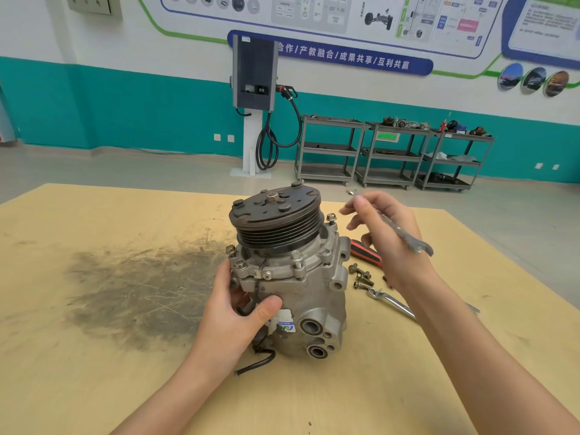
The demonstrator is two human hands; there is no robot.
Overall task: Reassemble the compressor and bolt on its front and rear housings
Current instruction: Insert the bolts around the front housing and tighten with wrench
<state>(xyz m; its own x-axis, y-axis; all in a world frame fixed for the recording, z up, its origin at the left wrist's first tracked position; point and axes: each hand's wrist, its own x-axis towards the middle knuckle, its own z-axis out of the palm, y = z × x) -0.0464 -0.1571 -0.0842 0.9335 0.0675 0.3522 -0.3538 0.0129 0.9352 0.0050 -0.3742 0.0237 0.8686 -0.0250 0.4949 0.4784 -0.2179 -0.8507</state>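
Left hand (241, 312): on the near-left side of the compressor (290, 277), thumb pressed to the casing, fingers curled round its far side.
Compressor: upright on the table (94, 356), pulley (277, 219) on top and tilted slightly; two ports face the viewer; a black cable (255, 362) trails from its base.
Dark smear (138, 287): on the tabletop, left of the compressor.
Right hand (386, 237): raised just right of the pulley, apart from it, gripping a wrench (405, 237) across the palm, index and middle fingers spread loose.
Loose bolts (361, 276): beside the compressor's right flank.
Second wrench (390, 301): flat on the table, partly under the right forearm.
Red-and-black handle (365, 254): behind the bolts.
Beyond the table: charger (254, 73), three carts (392, 152).
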